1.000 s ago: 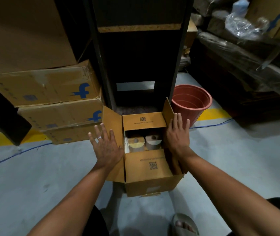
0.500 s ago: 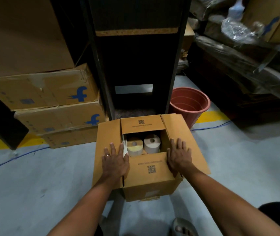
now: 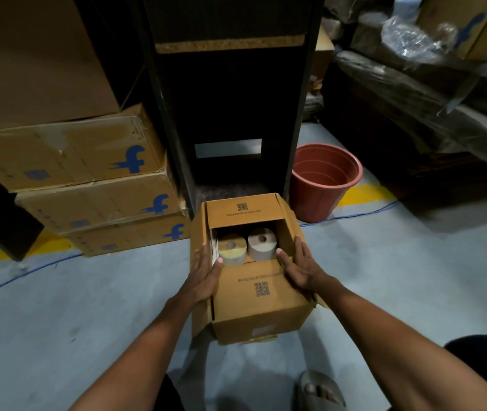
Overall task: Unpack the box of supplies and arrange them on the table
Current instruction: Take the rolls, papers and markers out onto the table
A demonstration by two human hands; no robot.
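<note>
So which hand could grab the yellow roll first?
Probably the left hand: its thumb sits right beside the yellow roll, while the right hand rests across the box, nearer the white roll.

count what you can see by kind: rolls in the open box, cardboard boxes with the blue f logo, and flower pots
Rolls showing in the open box: 2, one yellowish and one pale; more may lie hidden under the flaps.
Cardboard boxes with a blue f logo, stacked at left: 3.
Flower pots: 1, terracotta coloured.
Total: 6.
</note>
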